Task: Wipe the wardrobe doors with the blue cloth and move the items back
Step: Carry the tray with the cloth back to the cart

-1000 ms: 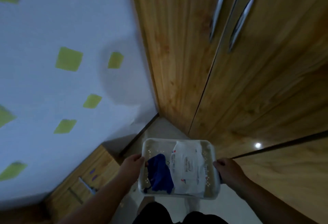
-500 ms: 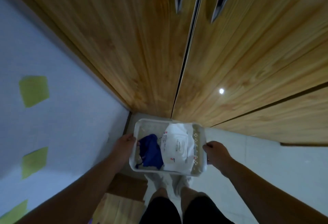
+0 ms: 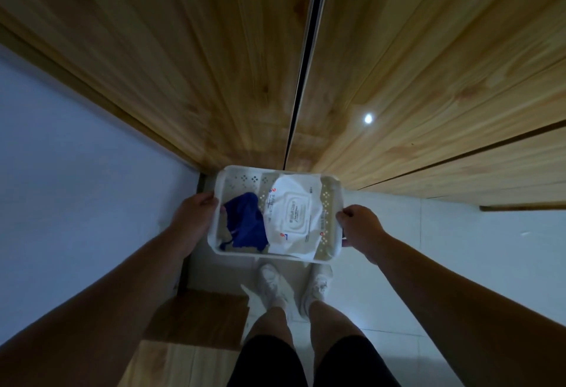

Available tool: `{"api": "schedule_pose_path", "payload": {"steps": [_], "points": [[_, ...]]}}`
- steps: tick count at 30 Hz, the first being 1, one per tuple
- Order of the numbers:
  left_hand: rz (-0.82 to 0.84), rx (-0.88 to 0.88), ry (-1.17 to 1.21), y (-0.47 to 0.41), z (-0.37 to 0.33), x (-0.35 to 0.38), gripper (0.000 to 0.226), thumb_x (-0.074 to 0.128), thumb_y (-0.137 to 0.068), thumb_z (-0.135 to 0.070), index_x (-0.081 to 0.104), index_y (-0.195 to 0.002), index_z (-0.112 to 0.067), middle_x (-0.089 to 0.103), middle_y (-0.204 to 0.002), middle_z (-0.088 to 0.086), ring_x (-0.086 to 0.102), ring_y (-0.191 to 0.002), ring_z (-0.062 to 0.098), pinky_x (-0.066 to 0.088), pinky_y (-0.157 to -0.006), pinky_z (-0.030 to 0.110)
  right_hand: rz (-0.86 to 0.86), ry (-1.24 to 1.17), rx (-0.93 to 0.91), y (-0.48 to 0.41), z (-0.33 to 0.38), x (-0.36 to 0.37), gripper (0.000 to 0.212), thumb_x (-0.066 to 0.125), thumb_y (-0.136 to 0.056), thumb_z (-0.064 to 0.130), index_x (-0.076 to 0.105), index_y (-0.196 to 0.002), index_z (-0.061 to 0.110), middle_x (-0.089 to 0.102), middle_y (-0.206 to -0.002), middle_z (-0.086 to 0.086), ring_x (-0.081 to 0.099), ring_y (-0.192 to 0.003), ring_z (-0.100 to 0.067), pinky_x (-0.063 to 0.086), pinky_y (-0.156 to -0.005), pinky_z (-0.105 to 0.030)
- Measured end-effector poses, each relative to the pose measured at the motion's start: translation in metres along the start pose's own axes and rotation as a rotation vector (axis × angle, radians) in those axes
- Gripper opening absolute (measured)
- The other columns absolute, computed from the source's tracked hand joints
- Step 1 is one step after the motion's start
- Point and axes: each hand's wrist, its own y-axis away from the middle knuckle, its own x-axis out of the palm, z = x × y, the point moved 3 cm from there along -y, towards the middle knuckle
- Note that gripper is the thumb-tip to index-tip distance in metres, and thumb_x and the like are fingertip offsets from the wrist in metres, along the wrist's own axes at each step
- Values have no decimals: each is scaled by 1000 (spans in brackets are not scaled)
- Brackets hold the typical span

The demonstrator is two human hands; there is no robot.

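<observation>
Left hand (image 3: 196,218) grips the left rim of the white basket (image 3: 245,169), and right hand (image 3: 361,227) curls round the right rim, fingertips hidden behind its walls. Inside, the blue cloth (image 3: 246,224) lies crumpled on the left, touching a white wipes pack (image 3: 294,218) whose print is unreadable. The wardrobe doors (image 3: 183,64) stand just ahead, their tops cut off.

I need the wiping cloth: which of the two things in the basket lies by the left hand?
The blue cloth, crumpled beside the left hand; the white wipes pack lies toward the right hand.
</observation>
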Motion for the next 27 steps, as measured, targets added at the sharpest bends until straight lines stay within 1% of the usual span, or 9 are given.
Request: {"api": "schedule_pose_path", "payload": {"steps": [3,6,11,13,15,18,21,24,27], "points": [[11,12,-45,-8,3,6,28,50,-100,-27,72,-84,-34,76,-106,7,71,-100,31,58,-97,57,-10,8,5,-11,-5,9,21,53,-100,19,67,-97,5,70,-95,-17,72,-85,-34,64,-76,-50],[12,43,-88,-15,0,11,26,50,-102,-30,70,-87,-36,74,-103,-1,69,-99,27,58,-96,53,-74,19,-14,-19,-12,12,21,53,-98,21,68,-92,8,70,-91,-15,71,-83,-35,63,-77,-53],[18,82,-101,-23,-3,13,29,48,-103,-32,72,-119,-27,75,-105,-5,69,-103,24,58,-98,53,-85,-68,-25,-22,-15,11,23,55,-96,19,66,-75,21,73,-88,-16,74,-80,-33,64,-75,-51],[34,60,-95,-17,-2,14,31,50,-103,-29,69,-127,-27,72,-117,3,68,-108,28,56,-100,54,-67,-112,-1,-17,-17,8,18,57,-95,15,69,-82,16,74,-91,-19,75,-81,-35,64,-78,-50],[46,52,-141,-9,-3,12,35,50,-102,-27,65,-133,-27,70,-122,8,67,-108,30,56,-99,54,-59,-215,48,-5,-21,3,13,59,-96,13,70,-102,12,74,-89,-16,73,-74,-30,64,-71,-38],[23,93,-293,8,-8,2,36,49,-100,-33,65,-132,-26,71,-121,6,68,-107,27,57,-97,49,-37,-346,57,29,-27,-13,17,57,-97,9,70,-108,6,66,-78,-12,59,-59,-21,50,-51,-26],[0,134,-348,40,-21,-4,35,49,-101,-33,66,-130,-26,70,-124,4,66,-109,25,54,-90,41,-7,-364,42,80,-43,-41,15,58,-97,11,73,-100,8,72,-81,-16,64,-66,-24,55,-59,-33],[77,151,-313,78,-36,8,28,52,-103,-29,69,-125,-24,74,-115,3,69,-104,24,57,-91,43,-47,-351,37,134,-75,-71,14,61,-97,13,74,-93,11,75,-81,-15,67,-63,-22,55,-57,-34],[187,161,-305,115,-50,34,22,53,-105,-27,70,-119,-25,77,-102,-1,73,-93,19,55,-70,32,-98,-357,54,179,-114,-99,15,61,-97,14,74,-91,14,76,-77,-10,68,-62,-21,55,-56,-32]]}}
